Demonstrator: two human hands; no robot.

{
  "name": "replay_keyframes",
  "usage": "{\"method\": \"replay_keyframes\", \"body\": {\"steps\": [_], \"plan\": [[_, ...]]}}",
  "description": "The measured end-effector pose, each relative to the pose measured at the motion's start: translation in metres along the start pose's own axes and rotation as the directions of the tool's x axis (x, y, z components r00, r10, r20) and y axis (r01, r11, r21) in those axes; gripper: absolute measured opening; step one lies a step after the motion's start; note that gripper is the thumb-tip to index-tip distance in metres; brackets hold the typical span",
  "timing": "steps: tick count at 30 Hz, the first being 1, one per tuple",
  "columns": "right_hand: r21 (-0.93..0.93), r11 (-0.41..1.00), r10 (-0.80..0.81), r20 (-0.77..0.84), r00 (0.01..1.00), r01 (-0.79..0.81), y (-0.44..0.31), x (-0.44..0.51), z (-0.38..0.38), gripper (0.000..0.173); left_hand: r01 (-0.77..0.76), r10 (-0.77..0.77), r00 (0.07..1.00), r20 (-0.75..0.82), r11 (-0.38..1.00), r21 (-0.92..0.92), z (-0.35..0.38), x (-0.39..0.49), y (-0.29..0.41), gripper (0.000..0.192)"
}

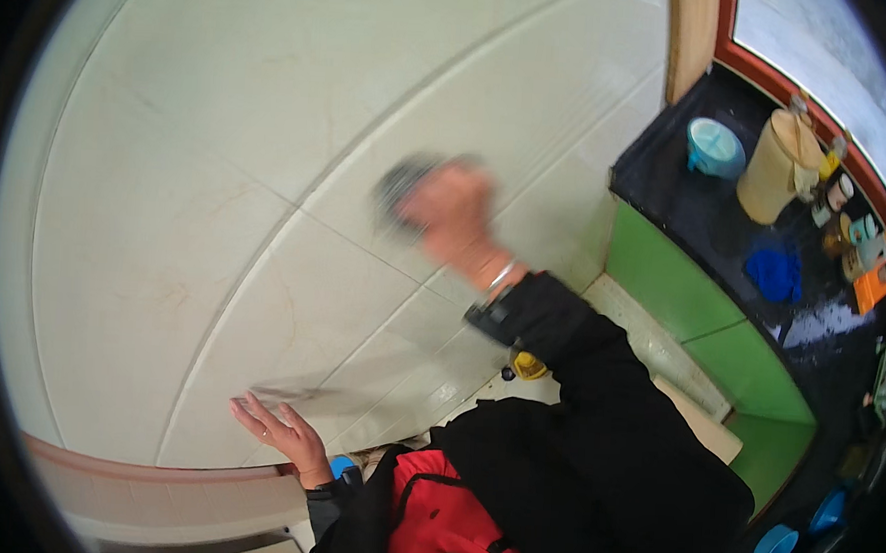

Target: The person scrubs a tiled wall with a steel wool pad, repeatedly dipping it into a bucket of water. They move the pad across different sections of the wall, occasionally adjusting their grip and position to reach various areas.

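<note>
My right hand [457,221], blurred by motion, grips a dark grey scouring pad [401,192] against the glossy cream wall tiles [337,286]. The pad's exact kind is hard to make out through the blur. A metal bracelet [501,276] circles the right wrist, just past the black sleeve. Lower and to the left, my left hand [288,435] is raised close to the tiles with its fingers spread and nothing held. Whether its fingertips touch the wall I cannot tell.
At right, a black countertop [666,168] with green tiled sides holds a light blue strainer [715,148], a tall beige container [779,166], a blue cloth [775,273] and several jars. A yellow bottle [530,365] stands low beneath my right arm. Blue bowls [776,548] lie lower right.
</note>
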State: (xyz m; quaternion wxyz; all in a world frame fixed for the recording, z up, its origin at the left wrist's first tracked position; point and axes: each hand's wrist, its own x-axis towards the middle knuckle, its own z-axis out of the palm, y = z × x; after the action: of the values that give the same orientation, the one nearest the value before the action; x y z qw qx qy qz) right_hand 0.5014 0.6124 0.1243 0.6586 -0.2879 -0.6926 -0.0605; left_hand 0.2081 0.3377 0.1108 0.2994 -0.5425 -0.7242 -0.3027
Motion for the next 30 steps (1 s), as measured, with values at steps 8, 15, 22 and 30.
{"method": "replay_keyframes", "body": {"steps": [8, 15, 22, 30], "plan": [[0.049, 0.998, -0.039, -0.097, 0.995, 0.044, -0.023, -0.020, 0.023, 0.026, -0.233, 0.234, 0.972, -0.013, 0.970, 0.073, 0.030, 0.025, 0.040, 0.053], [-0.021, 0.881, 0.403, -0.491, 0.772, -0.473, 0.055, 0.016, -0.013, 0.033, -0.293, 0.294, 0.956, -0.009, 0.955, 0.039, 0.035, 0.042, 0.067, 0.053], [0.122, 0.977, 0.115, 0.403, 0.908, -0.178, -0.056, 0.020, 0.024, 0.022, -0.367, 0.348, 0.926, -0.143, 0.920, -0.140, 0.039, 0.054, 0.079, 0.052], [0.128, 0.894, -0.428, -0.035, 0.903, 0.429, -0.049, 0.036, 0.009, 0.028, -0.452, 0.442, 0.891, -0.101, 0.880, -0.144, 0.025, 0.067, 0.079, 0.049]]}}
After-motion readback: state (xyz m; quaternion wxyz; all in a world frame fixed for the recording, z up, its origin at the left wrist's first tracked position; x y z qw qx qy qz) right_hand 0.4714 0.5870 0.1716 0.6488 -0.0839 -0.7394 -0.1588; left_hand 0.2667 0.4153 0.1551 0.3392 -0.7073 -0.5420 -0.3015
